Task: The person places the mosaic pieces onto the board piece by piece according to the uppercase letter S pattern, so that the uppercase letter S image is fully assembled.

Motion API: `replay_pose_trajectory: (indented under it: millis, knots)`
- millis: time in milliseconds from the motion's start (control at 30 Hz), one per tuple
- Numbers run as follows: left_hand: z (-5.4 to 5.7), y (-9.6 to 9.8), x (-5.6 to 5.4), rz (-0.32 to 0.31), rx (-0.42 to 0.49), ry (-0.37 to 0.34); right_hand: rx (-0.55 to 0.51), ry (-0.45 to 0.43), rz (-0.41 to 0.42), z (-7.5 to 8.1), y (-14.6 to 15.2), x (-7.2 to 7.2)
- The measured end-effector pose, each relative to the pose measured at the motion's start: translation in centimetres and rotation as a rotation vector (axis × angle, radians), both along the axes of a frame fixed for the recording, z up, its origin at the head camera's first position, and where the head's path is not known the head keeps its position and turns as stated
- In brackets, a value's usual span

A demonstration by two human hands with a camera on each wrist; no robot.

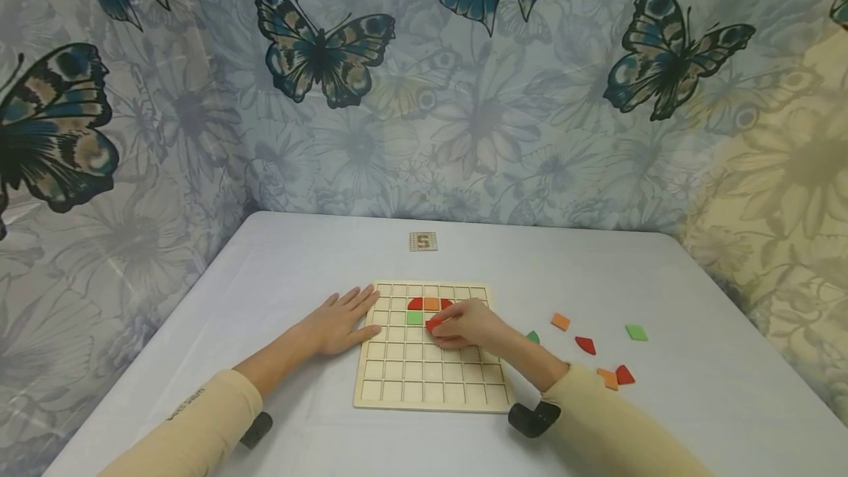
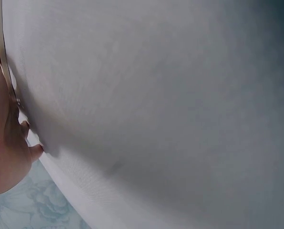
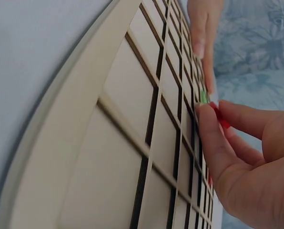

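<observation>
A wooden grid board [image 1: 432, 372] lies on the white table. In its upper rows sit an orange square tile [image 1: 431, 304], a green square tile [image 1: 414, 318] and a red rounded tile [image 1: 414, 304], with another red tile [image 1: 447, 303] partly behind the right hand. My right hand [image 1: 469, 323] pinches a red tile [image 3: 220, 114] between thumb and fingers, just over the board beside the green tile. My left hand [image 1: 341, 322] lies with fingers spread at the board's left edge, fingertips and thumb touching it.
Loose tiles lie right of the board: an orange square [image 1: 560, 322], a green square [image 1: 637, 333], a red one [image 1: 586, 345], another red [image 1: 625, 375] touching an orange piece [image 1: 607, 379], and a green one [image 1: 533, 336] by the right forearm. A small patterned card [image 1: 423, 241] lies behind the board.
</observation>
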State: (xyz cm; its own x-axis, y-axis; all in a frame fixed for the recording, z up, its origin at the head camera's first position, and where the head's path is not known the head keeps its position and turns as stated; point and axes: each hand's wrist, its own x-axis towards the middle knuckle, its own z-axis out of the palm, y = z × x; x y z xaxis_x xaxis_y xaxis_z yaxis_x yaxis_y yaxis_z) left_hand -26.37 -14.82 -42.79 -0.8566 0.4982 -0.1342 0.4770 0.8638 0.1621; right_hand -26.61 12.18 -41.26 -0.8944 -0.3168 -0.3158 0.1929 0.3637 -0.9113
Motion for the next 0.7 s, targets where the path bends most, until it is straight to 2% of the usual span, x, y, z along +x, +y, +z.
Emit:
replay_pose_trajectory:
  millis: [400, 700]
  knots:
    - [0.1, 0.1, 0.0, 0.007, 0.003, -0.005, 0.043, 0.005, -0.044, 0.6, -1.9, 0.4]
    - [-0.1, -0.1, -0.1, 0.001, 0.017, 0.004, 0.098, 0.037, -0.023, 0.5, -2.6, 0.6]
